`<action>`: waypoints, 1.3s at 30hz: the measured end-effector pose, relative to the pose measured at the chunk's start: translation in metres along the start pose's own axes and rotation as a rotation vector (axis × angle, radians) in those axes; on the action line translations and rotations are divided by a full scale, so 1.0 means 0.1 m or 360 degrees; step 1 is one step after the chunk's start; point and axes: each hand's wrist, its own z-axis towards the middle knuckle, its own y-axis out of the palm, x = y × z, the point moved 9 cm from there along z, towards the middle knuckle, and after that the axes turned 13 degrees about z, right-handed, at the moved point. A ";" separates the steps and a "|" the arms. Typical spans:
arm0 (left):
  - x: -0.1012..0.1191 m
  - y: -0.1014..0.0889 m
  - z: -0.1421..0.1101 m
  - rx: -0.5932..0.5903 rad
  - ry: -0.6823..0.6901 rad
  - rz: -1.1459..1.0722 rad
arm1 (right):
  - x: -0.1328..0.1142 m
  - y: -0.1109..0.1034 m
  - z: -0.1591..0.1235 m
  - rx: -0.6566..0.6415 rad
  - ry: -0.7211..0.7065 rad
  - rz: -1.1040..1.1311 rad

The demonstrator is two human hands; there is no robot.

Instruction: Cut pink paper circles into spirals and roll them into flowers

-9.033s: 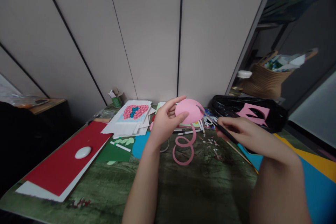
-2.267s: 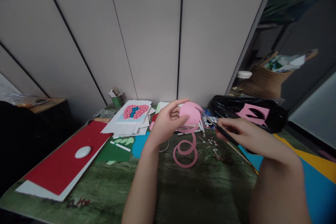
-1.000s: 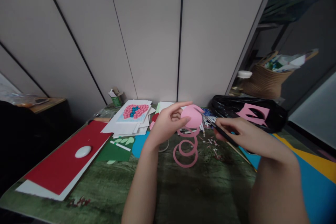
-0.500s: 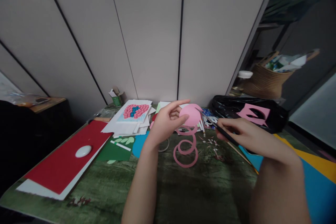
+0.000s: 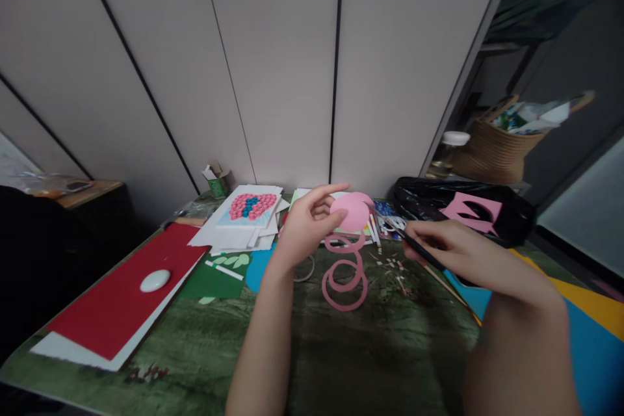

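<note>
My left hand (image 5: 312, 221) pinches a pink paper disc (image 5: 351, 213) between thumb and fingers above the table's middle. From the disc's edge a narrow curled paper strip (image 5: 364, 279) hangs down in loops to the table. Closed around the black handle of a slim pair of scissors (image 5: 414, 246), my right hand (image 5: 439, 244) is to the right of the disc. The blades point up and left at the disc's right edge, where a pink flap of paper meets them. Whether the blades are apart is too small to tell.
Red paper (image 5: 121, 299) bearing a white oval object (image 5: 155, 280) lies left. Behind it are a stack of white sheets (image 5: 205, 234) and a pink-and-blue dotted picture (image 5: 252, 208). Pink cut paper (image 5: 472, 211) rests on a black plastic bag (image 5: 409, 198). Blue paper (image 5: 580, 331) lies right.
Over the nine seconds the pink disc has become smaller and the hanging strip longer, with more loops. Since half a second ago, both hands have shifted only slightly.
</note>
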 end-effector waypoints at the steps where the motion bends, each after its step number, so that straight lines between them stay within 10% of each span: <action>1: 0.00 0.00 0.00 0.0009 -0.0002 -0.0008 | -0.01 0.00 0.00 -0.0006 -0.0004 0.0017; 39: 0.03 0.11 -0.03 -0.0074 -0.0023 -0.0203 | -0.03 -0.04 0.00 0.0142 0.0032 0.0046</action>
